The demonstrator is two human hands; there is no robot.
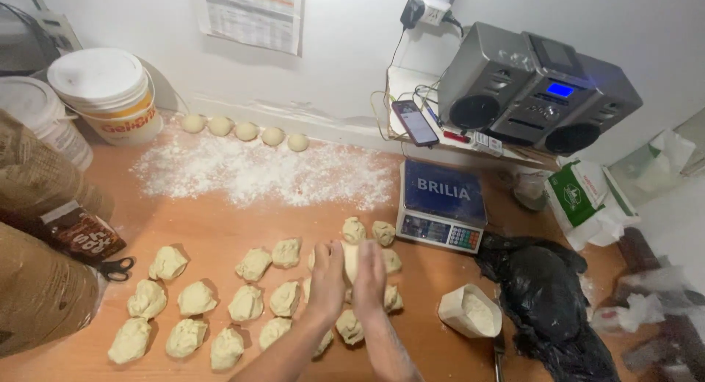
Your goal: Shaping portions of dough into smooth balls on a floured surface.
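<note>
Hands [348, 275] around dough piece [351, 262]

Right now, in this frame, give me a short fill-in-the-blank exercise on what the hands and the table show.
1. The left hand and right hand press a piece of ____ between the palms.
2. Five smooth dough balls sit in a row by the wall, behind a patch of loose ____.
3. The digital scale has a ____ weighing platform.
4. Black-handled ____ lie at the table's left edge.

Missing words: dough; flour; blue; scissors
</note>
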